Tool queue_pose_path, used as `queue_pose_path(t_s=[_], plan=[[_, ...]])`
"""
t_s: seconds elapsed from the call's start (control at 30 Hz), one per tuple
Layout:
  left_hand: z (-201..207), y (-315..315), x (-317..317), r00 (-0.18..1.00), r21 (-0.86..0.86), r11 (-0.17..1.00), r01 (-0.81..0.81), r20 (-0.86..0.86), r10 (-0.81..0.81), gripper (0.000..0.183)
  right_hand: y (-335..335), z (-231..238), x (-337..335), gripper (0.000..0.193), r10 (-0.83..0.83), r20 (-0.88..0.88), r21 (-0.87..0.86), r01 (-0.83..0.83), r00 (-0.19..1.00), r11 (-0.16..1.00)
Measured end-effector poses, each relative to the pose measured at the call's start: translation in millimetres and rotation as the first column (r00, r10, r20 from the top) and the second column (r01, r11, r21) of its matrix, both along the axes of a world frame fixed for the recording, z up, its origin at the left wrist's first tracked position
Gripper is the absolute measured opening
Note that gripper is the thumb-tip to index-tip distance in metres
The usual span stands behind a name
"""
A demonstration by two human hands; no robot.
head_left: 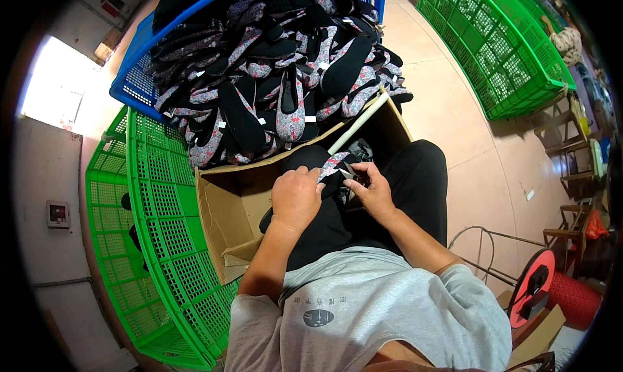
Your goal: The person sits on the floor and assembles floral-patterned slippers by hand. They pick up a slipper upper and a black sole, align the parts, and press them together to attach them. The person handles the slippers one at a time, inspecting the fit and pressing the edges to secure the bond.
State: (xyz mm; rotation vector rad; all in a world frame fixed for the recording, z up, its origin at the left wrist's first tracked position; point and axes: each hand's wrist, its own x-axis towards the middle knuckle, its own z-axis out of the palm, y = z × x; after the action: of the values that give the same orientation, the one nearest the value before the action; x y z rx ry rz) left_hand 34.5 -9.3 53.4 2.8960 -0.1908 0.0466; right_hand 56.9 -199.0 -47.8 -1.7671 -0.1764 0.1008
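My grey shirt (389, 307) and lap, with a floral cloth shoe (332, 168) held over them.
My left hand (295, 197) grips its body while my right hand (371, 189) pinches its edge, steadying it above the cardboard box (224, 210); the heaped blue crate (139, 73) lies ahead, near enough to reach.
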Motion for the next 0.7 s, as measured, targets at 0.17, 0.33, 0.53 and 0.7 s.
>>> queue_pose_path(t_s=[0.17, 0.33, 0.53, 0.7], plan=[[0, -1, -1, 1.0, -0.007, 1.0, 0.001, 0.016, -0.001, 0.03, 1, 3, 0, 0.036, 0.007, -0.027, 0.01, -0.006, 1.0, 1.0], [-1, -2, -2, 1.0, -0.016, 1.0, 0.007, 0.025, -0.006, 0.03, 4, 3, 3, 0.034, -0.058, -0.104, 0.089, 0.067, 0.993, 0.994], [0, -1, -2, 1.0, -0.002, 1.0, -0.001, 0.012, 0.001, 0.03, 4, -9, 3, 0.03, -0.063, -0.179, 0.328, 0.12, 0.982, 0.937], [-1, -1, -2, 1.0, -0.009, 1.0, -0.002, 0.02, 0.003, 0.03, 0, -16, -1, 0.026, 0.022, -0.102, 0.297, 0.01, 0.995, 0.955]])
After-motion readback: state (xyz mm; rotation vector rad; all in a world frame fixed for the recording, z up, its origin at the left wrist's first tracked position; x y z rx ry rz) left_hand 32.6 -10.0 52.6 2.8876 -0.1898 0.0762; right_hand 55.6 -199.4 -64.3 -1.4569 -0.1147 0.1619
